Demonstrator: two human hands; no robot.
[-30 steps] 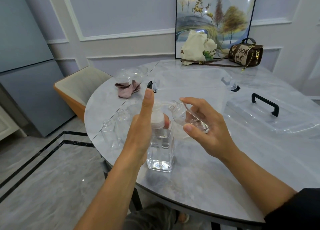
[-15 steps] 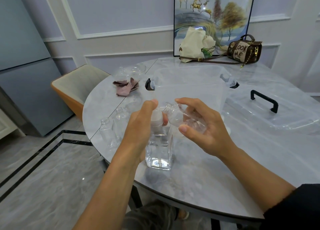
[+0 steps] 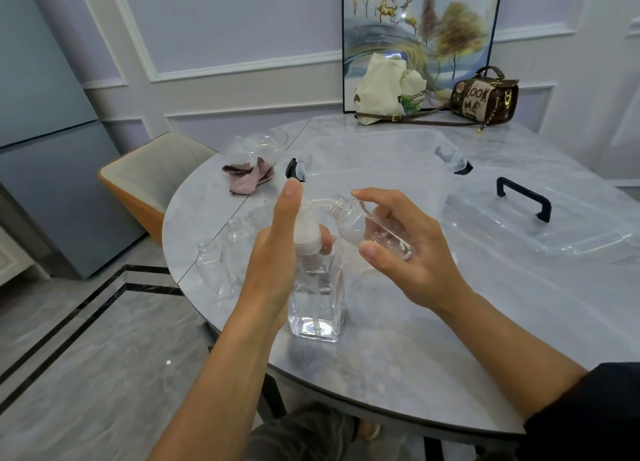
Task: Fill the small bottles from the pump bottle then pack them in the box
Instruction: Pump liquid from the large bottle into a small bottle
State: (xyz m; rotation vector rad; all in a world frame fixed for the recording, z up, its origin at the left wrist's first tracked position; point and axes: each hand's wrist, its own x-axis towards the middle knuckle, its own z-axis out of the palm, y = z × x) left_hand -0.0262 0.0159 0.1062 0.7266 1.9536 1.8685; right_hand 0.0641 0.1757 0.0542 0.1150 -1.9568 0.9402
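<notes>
A square clear pump bottle [image 3: 317, 297], partly full of clear liquid, stands near the table's front edge. My left hand [image 3: 273, 252] grips its white pump collar, thumb round the front, index finger raised straight above the pump head. My right hand [image 3: 415, 263] holds a small clear bottle [image 3: 367, 228] tilted on its side, its open mouth against the pump's spout. A little liquid shows inside it. Two empty small bottles [image 3: 207, 263] stand to the left. The clear box [image 3: 374, 155] sits open behind my hands.
The box's clear lid with a black handle [image 3: 523, 200] lies to the right. A pink cloth [image 3: 249, 176] and clear cups lie at the back left. A cream bag [image 3: 388, 89] and a brown handbag [image 3: 485, 95] sit by the wall. A chair [image 3: 152, 169] stands left of the table [image 3: 433, 374].
My left index finger, pressed down on the pump head half a second ago, has lifted straight up again and the pump head has risen. The right hand keeps the small bottle at the spout.
</notes>
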